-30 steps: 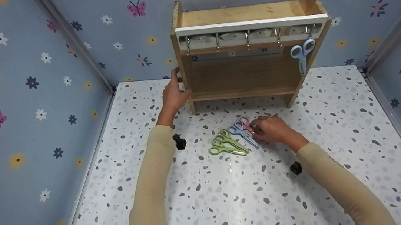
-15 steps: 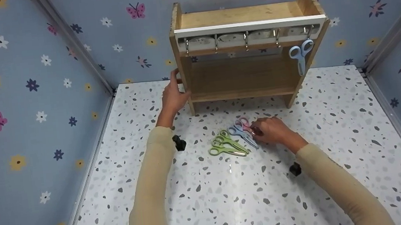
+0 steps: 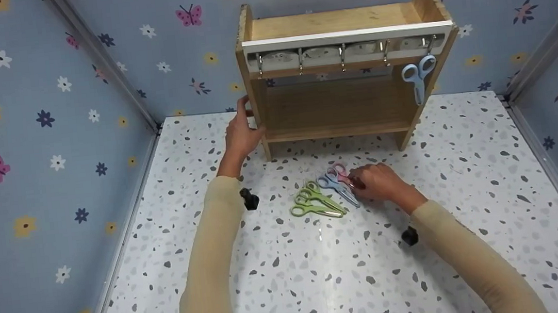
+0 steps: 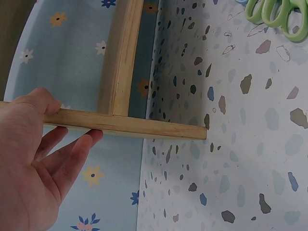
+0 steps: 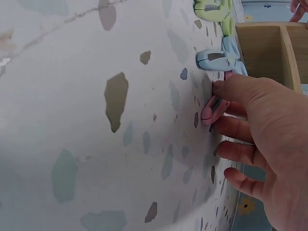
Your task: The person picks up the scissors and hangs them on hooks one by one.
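My left hand holds the left side panel of a wooden shelf, thumb on one face and fingers on the other in the left wrist view. On the tabletop, my right hand pinches pink scissors between thumb and forefinger; its other fingers are bent and hold nothing. Blue scissors lie against the pink pair, just left of that hand. Green scissors lie in a small overlapping group further left. Another blue pair, the hanging scissors, dangles from the shelf's rightmost hook.
A white rail with several metal hooks runs along the shelf's upper front. The speckled white tabletop spreads out before the shelf. Flower-patterned panels enclose the left, back and right sides.
Both hands stay almost where they were, the left on the shelf panel and the right at the pink scissors. The whole head view shifts very slightly.
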Available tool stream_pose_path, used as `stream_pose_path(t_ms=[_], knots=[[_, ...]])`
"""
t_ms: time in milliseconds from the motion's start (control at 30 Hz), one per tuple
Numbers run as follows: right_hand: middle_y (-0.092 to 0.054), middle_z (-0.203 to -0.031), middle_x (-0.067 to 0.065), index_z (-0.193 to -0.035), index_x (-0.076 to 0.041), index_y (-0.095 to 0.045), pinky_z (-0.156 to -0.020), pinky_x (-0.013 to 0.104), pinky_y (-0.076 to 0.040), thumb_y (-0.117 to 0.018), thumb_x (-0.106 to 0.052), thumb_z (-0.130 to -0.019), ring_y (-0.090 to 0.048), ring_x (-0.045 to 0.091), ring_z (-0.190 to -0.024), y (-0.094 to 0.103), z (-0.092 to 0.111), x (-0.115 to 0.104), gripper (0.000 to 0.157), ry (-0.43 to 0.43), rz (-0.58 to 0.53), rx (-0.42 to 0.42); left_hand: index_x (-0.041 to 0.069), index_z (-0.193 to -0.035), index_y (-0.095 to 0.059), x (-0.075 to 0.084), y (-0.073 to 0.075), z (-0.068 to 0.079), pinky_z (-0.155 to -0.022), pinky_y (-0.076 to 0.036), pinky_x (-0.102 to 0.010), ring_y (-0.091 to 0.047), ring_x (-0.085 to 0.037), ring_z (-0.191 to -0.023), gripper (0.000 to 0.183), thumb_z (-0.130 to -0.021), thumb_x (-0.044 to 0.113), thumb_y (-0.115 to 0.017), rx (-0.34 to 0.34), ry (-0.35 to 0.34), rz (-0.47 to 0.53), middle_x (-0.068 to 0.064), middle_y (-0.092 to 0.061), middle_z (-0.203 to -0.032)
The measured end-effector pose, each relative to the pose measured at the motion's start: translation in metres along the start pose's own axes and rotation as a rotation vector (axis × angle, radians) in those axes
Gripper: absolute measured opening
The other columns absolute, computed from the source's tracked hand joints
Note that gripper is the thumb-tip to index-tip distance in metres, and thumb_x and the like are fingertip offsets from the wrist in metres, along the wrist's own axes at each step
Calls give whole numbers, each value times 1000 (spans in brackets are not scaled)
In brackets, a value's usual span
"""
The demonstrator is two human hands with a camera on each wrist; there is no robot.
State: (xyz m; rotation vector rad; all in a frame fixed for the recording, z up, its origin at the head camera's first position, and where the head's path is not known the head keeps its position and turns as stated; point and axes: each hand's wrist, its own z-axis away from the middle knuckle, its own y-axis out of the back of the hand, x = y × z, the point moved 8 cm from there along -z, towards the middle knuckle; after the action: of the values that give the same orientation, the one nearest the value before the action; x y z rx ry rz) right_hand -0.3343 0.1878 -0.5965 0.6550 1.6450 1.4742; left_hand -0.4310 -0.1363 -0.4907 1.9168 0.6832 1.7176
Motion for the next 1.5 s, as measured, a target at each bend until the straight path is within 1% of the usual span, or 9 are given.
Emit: stream_pose_path(t_ms=[267, 367, 467, 633, 900, 1033, 1233, 1367, 1500], knots=[[-65, -76, 4, -103, -8, -73, -68, 46, -52, -81, -20, -97, -55, 20, -67, -3, -1, 1, 15, -31, -13, -46, 23, -177, -26, 0, -1, 0, -116, -61, -55, -73, -40, -136, 83, -107, 15, -71, -13, 24, -1, -19, -63, -163], [-73, -83, 5, -113, -7, -77, -72, 48, -56, -82, -20, -97, -60, 21, -71, -2, -2, 0, 21, -44, -20, -52, 23, -176, -26, 0, -1, 0, -114, -61, -55, -74, -40, -135, 83, -107, 14, -71, -12, 20, 2, -20, -63, -162], [-76, -88, 6, -119, -5, -78, -75, 47, -57, -82, -18, -96, -62, 21, -74, -2, -2, 0, 26, -55, -34, -53, 23, -176, -26, 0, -1, 0, -113, -62, -55, -75, -40, -133, 83, -107, 14, -71, -12, 20, 1, -20, -63, -162], [-74, -85, 5, -113, -5, -78, -71, 41, -51, -83, -14, -90, -60, 20, -72, -2, -1, 2, 25, -81, -55, -50, 23, -176, -26, 0, -1, 0, -113, -62, -55, -75, -40, -134, 84, -107, 14, -72, -13, 27, 11, -19, -63, -162], [-67, -81, 1, -99, -10, -70, -71, 37, -44, -83, -21, -89, -57, 19, -73, -4, 0, 7, 20, -163, -101, -81, 25, -177, -26, -1, -1, -1, -112, -61, -55, -76, -38, -130, 85, -106, 16, -73, -17, 46, 6, -18, -63, -162], [-66, -82, 1, -102, -10, -70, -73, 38, -44, -84, -21, -90, -57, 20, -74, -5, 0, 8, 21, -179, -95, -103, 25, -177, -26, -2, -2, -1, -113, -61, -55, -75, -38, -133, 85, -106, 15, -73, -22, 51, 14, -18, -63, -162], [-66, -85, 4, -111, -9, -69, -73, 38, -47, -82, -20, -98, -58, 22, -75, -7, -1, 9, 21, -185, -67, -133, 24, -177, -25, -2, -2, 0, -114, -60, -56, -74, -39, -133, 85, -107, 15, -72, -22, 46, 16, -19, -62, -162], [-67, -85, 5, -113, -8, -70, -73, 39, -47, -81, -23, -102, -58, 22, -75, -6, -1, 8, 22, -168, -59, -125, 23, -177, -26, -2, -1, 0, -114, -60, -55, -74, -38, -135, 84, -107, 15, -72, -18, 41, 21, -19, -63, -161], [-70, -86, 7, -114, -7, -72, -73, 39, -50, -82, -21, -102, -58, 22, -74, -1, 1, 5, 21, -134, -71, -96, 23, -177, -26, -2, -1, -1, -113, -61, -56, -74, -40, -133, 85, -107, 15, -73, -21, 39, 27, -20, -63, -161]])
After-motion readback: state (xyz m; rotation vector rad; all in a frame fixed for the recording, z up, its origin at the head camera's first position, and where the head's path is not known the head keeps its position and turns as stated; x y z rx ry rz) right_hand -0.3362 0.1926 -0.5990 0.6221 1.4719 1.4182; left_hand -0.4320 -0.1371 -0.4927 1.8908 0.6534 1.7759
